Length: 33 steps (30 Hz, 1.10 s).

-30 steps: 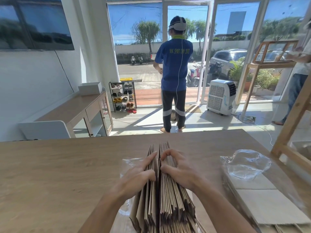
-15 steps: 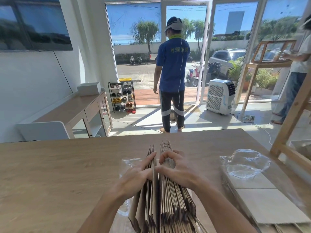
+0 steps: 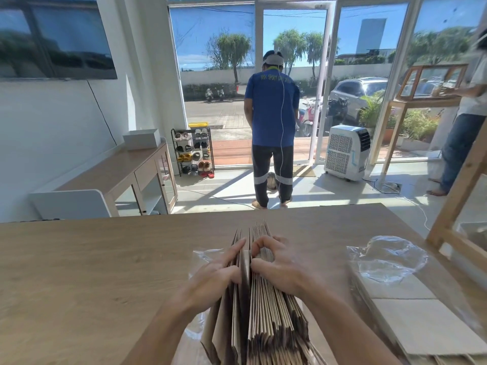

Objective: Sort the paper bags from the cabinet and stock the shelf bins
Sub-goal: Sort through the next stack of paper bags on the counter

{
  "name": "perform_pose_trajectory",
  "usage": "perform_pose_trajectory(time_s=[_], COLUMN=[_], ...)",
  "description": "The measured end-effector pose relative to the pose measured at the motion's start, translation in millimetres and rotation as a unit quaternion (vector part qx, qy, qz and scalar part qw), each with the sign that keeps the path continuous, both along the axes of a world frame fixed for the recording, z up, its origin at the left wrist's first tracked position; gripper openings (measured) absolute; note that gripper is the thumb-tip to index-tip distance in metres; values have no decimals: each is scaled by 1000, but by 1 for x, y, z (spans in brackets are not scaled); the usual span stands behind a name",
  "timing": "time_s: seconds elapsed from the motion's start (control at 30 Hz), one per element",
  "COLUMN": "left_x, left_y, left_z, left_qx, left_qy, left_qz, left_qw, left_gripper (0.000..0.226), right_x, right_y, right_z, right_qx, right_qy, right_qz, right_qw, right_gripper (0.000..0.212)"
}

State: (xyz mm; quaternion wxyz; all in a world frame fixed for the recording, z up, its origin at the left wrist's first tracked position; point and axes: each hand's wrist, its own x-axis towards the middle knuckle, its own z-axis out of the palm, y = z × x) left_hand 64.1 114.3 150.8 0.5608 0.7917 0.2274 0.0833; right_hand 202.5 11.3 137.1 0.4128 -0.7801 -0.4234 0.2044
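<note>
A thick stack of brown paper bags [image 3: 266,317] stands on edge on the wooden table [image 3: 87,272], lying over a clear plastic wrapper. My left hand [image 3: 210,277] presses against the left few bags, thumb on their top edges. My right hand [image 3: 279,267] rests on the larger right part, with forefinger and thumb curled at the gap between the two parts. A second pack of flat paper bags [image 3: 411,320] lies at the right in its opened plastic wrap [image 3: 387,256].
A wooden shelf frame [image 3: 458,196] stands at the table's right edge. Beyond the table a person in a blue shirt [image 3: 272,117] faces the open glass door; another person [image 3: 466,119] stands at a wooden display case. A low cabinet [image 3: 123,175], shoe rack and portable cooler [image 3: 346,152] line the floor.
My right forefinger has curled toward the thumb over the bags' top edges, and the gap between the two parts has narrowed. The person in blue has shifted slightly at the door.
</note>
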Motion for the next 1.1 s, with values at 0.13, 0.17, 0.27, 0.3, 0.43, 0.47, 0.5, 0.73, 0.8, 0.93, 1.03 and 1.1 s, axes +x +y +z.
perform_pose_trajectory(time_s=[0.13, 0.17, 0.27, 0.3, 0.43, 0.47, 0.5, 0.73, 0.8, 0.93, 1.03, 1.1], left_x=[1, 1, 2, 2, 2, 2, 1, -1, -1, -2, -1, -1], left_y=[2, 2, 1, 1, 3, 3, 3, 3, 4, 6, 9, 10], left_z=[-2, -2, -2, -2, -5, -6, -6, -7, -7, -10, -13, -14], left_qx=[4, 5, 7, 10, 32, 35, 35, 25, 21, 16, 14, 13], left_qy=[0, -1, -2, -2, 0, 3, 5, 5, 2, 3, 6, 6], left_qz=[-1, -2, -7, -8, -13, -13, -13, -9, -10, 4, 14, 12], left_qw=[1000, 1000, 1000, 1000, 999, 999, 999, 1000, 1000, 1000, 1000, 1000], left_gripper=[86, 87, 87, 86, 69, 70, 70, 74, 75, 78, 85, 86], right_x=[0, 0, 0, 0, -1, -1, -2, -5, -6, -7, -7, -7], right_y=[-3, -3, -2, -2, -5, -5, -4, 1, 2, 3, 2, 1], right_z=[0, 0, -2, -2, -1, 0, 0, 1, 2, 3, 2, 1], right_qx=[21, 22, 8, 6, -1, -4, -6, -18, -20, -16, -11, -7], right_qy=[24, 22, 27, 30, 27, 21, 13, -17, -15, -8, -2, 6], right_qz=[10, 13, 9, 4, 4, 5, 5, 2, 8, 6, 8, 14], right_qw=[999, 999, 1000, 1000, 1000, 1000, 1000, 1000, 1000, 1000, 1000, 1000], right_gripper=[23, 27, 24, 21, 11, 8, 10, 22, 22, 17, 16, 16])
